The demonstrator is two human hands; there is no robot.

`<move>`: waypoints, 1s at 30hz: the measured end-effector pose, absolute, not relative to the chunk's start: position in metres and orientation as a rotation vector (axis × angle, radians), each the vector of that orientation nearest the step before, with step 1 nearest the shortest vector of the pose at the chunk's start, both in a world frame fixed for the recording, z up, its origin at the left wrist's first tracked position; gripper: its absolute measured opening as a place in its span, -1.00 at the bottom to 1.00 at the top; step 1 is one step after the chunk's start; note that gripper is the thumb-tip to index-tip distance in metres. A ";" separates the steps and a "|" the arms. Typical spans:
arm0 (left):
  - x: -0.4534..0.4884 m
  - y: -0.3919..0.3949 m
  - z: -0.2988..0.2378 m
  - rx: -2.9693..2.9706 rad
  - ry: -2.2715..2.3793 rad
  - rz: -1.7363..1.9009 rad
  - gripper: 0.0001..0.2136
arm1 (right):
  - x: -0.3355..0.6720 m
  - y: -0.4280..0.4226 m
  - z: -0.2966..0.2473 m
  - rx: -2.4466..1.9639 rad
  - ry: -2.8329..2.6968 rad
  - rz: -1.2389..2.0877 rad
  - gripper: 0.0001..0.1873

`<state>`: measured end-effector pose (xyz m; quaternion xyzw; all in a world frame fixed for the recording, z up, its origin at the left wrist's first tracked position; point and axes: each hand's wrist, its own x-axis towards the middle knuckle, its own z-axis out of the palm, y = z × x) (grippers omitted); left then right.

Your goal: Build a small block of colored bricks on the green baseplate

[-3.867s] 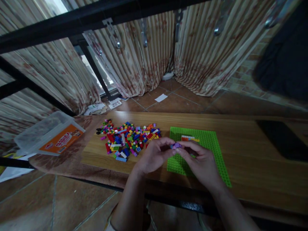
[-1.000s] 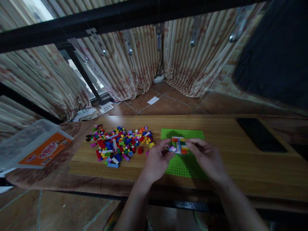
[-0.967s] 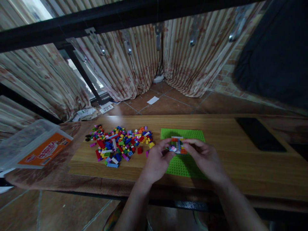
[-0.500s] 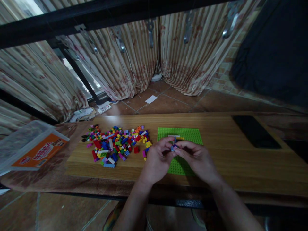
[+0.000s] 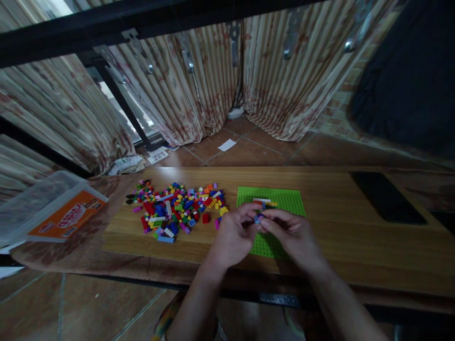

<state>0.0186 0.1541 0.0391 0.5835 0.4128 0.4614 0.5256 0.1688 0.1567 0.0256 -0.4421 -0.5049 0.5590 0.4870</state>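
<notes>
Blue-and-purple bricks (image 5: 258, 219) are pinched by left fingers (image 5: 248, 209) and right fingers (image 5: 274, 227); the orange label (image 5: 68, 219) bears illegible lettering.

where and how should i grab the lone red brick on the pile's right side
Pinch the red brick by its left and right side faces, probably coming from above: it is small and blocky, sits low, and bare tabletop shows on both those sides.
</notes>
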 end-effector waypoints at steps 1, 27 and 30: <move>0.018 0.154 0.039 1.406 1.003 1.103 -0.70 | 0.167 0.156 0.026 -1.100 -1.242 1.334 -0.80; -0.110 0.142 0.055 1.138 1.331 1.279 -0.90 | 0.065 0.172 0.001 -1.376 -1.890 0.654 -0.70; -0.114 0.142 0.056 1.170 1.343 1.245 -0.90 | 0.065 0.175 -0.003 -1.400 -1.964 0.552 -0.70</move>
